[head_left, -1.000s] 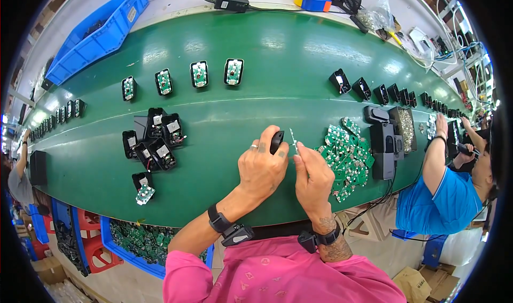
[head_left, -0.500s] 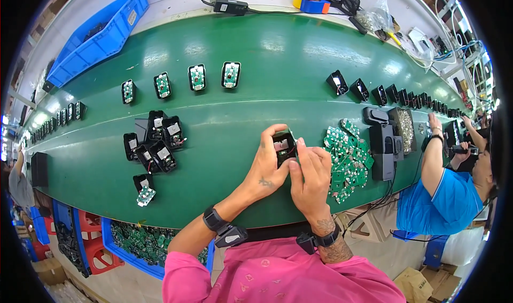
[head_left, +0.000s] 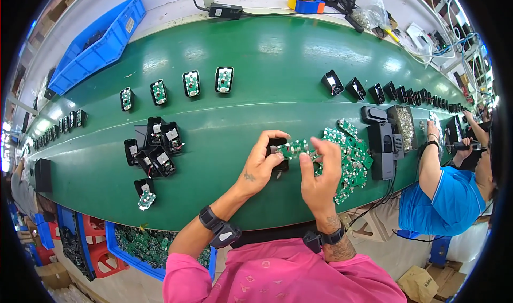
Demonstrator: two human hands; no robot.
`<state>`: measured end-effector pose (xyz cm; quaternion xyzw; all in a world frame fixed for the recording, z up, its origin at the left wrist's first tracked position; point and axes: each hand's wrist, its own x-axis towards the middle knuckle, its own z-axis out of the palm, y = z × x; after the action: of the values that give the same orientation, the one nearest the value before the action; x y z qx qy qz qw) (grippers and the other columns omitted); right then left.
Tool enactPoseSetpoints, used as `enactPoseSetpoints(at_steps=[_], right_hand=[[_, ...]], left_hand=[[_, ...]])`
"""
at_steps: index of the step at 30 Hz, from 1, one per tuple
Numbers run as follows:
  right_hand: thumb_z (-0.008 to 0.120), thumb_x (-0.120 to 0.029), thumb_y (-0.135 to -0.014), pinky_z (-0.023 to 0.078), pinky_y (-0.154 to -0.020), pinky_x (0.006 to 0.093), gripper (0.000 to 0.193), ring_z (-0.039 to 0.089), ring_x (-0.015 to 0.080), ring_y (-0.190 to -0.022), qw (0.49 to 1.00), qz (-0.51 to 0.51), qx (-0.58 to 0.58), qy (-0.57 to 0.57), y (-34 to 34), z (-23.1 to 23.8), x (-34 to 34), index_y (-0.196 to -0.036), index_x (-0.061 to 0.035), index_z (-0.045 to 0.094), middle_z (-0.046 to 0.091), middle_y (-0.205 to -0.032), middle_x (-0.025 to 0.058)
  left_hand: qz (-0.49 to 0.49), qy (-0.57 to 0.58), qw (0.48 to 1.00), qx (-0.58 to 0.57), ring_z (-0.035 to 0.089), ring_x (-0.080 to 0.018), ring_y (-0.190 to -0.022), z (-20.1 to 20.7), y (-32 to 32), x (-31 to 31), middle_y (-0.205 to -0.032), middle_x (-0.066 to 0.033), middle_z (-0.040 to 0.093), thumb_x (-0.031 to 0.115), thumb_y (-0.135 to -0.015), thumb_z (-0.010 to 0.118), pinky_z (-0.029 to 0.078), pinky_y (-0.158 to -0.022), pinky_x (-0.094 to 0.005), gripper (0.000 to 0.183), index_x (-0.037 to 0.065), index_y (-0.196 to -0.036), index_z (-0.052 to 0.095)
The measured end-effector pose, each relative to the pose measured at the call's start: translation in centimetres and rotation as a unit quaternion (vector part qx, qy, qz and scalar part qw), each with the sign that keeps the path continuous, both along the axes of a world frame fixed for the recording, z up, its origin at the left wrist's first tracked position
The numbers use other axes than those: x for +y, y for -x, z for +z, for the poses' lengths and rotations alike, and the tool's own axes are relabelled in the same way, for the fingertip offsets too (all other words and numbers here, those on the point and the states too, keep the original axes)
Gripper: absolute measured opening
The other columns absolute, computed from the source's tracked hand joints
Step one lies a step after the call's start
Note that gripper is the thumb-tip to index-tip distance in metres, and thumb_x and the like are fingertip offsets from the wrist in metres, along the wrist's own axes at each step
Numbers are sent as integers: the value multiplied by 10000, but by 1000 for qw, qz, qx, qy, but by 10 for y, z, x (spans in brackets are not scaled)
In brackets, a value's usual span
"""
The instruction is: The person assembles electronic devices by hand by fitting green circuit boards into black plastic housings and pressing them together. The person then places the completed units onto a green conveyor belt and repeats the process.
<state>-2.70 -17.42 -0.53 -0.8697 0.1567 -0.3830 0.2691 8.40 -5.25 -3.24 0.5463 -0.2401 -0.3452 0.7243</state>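
A small green circuit board (head_left: 293, 149) is held between the two hands, a little right of the middle of the green belt (head_left: 256, 52). The left hand (head_left: 260, 165) is closed around a black plastic case (head_left: 277, 152); the case is pressed between the thumb and the fingers, and most of it is hidden by them. The board lies on top of this case, at about 1 o'clock from the left hand. The right hand (head_left: 320, 172) is at 3 o'clock from the case, and its fingertips are pinched on the right end of the board, at about 11 o'clock from that hand.

Just beside the right hand, at 2 o'clock, a loose heap of green boards (head_left: 350, 158) is spread on the belt, touching the hand's far side. Further at 3 o'clock a black device (head_left: 382, 148) is standing, with a tray of small metal parts (head_left: 404, 125) behind it. At 9 o'clock from the left hand, well apart, a group of black cases (head_left: 155, 145) is lying. At 11 o'clock, far up the belt, four cases with boards inside (head_left: 176, 86) are set in a row. At 1 o'clock a line of empty black cases (head_left: 374, 92) is running to the right rim. A blue bin (head_left: 96, 41) is seen at the far left edge. Another person in a blue shirt (head_left: 443, 196) is working at the right.
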Motion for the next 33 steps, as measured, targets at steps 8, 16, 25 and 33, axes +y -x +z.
enactPoseSetpoints(at_steps=[8,16,25,33], right_hand=[[632,-127,-956,392,-519,193,133,512,34,-575,871,46,32,-488,4,-5,-21,-876,-23,657,607,-701,-14],[675,-113,-920,424,-550,220,124,555,67,-652,944,42,86,-317,-12,-19,-5,-872,1,661,611,-788,13],[730,-55,-816,445,-906,365,143,505,250,-1114,989,115,75,-59,-18,1,-15,-955,-77,753,555,-1245,111],[673,-67,-892,457,-543,364,71,584,281,-619,995,97,-33,4,-16,-12,2,-941,-17,685,596,-807,120]], left_hand=[[-28,106,994,25,507,-179,-1171,-16,7,-18,-1400,-109,428,-32,-807,684,501,-945,-335,705,66,-1420,348],[15,44,998,52,560,-151,-1123,-4,0,2,-1269,-90,569,12,-895,645,500,-946,-307,648,89,-1486,391],[-27,2,997,68,594,-147,-1093,0,4,-4,-1237,-113,598,-40,-911,575,517,-922,-295,523,27,-1414,449],[63,49,997,-17,596,-156,-1116,-1,6,-5,-1267,-93,582,-78,-903,593,507,-958,-291,525,16,-1405,469]])
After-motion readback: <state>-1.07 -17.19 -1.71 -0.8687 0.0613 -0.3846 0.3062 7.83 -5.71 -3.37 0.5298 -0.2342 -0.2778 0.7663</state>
